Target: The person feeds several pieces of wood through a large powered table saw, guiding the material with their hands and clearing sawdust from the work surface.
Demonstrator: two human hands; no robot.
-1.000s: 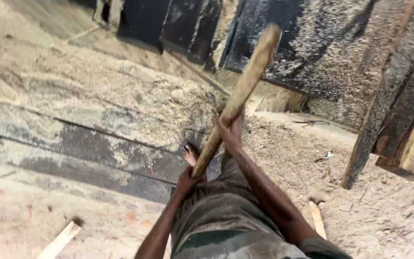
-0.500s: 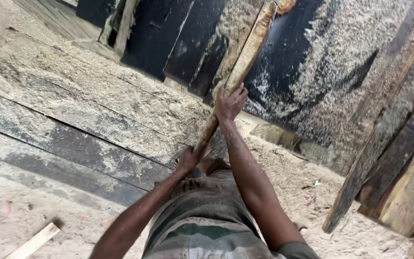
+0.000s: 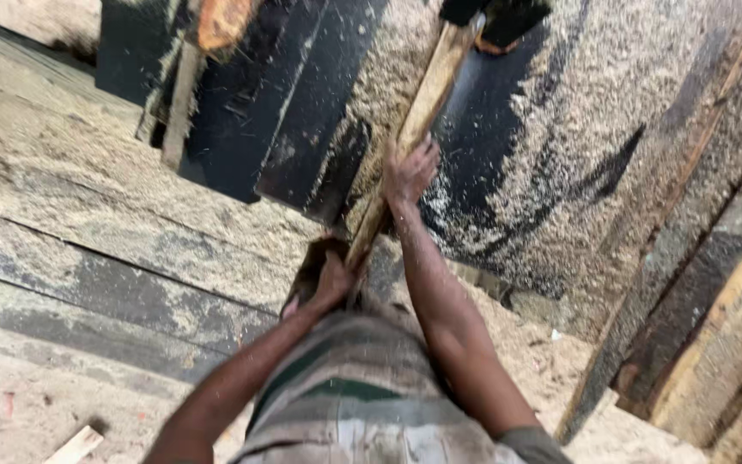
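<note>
Both my hands grip a long pale wooden handle [image 3: 427, 103] that slants up and to the right. My left hand [image 3: 334, 282] holds its lower end, close to my bare foot [image 3: 309, 268]. My right hand [image 3: 409, 174] grips it higher up. The handle's far end reaches a dark object [image 3: 493, 19] at the top edge; what that object is I cannot tell. Below the hands are my striped, sawdust-flecked shorts [image 3: 362, 391].
Sawdust covers the ground and a big dark slab [image 3: 560, 155]. Dark planks [image 3: 242, 94] lie at top left, and grey boards [image 3: 88, 283] run across the left. Rough timber [image 3: 714, 309] leans at the right. A small pale offcut [image 3: 75, 445] lies at bottom left.
The handle has swung away from me and more upright, its far end moving up out of the view. My right hand has slid further along it, and the view has shifted toward the dark slab.
</note>
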